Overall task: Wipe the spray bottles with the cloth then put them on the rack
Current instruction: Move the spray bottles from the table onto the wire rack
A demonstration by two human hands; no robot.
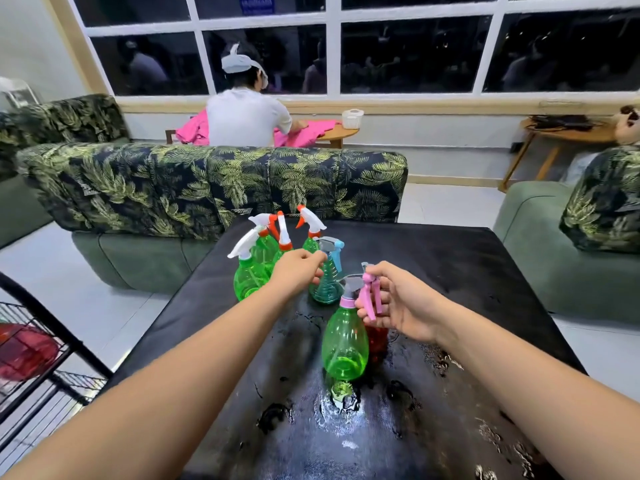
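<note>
Wet black worktop (450,271) carries every bottle I can see. Far left of my left hand (301,270), the wire rack (45,344) holds only a red shape I cannot identify. Green bottles (249,275) cluster beside that hand, which pinches the teal bottle (327,287). My right hand (401,306) grips the pink-collared bottle (343,344) by its trigger. No cloth in view; I judge wiping and racking outstanding.

Single head-worn wide-angle cam, looking forward and down across the glossy black desk (450,265). The left hand (298,270) and right hand (405,303) sit mid-frame, near the lens. The leaf-print green sofa (207,181) and white-framed window (332,46) fill the far top.
</note>
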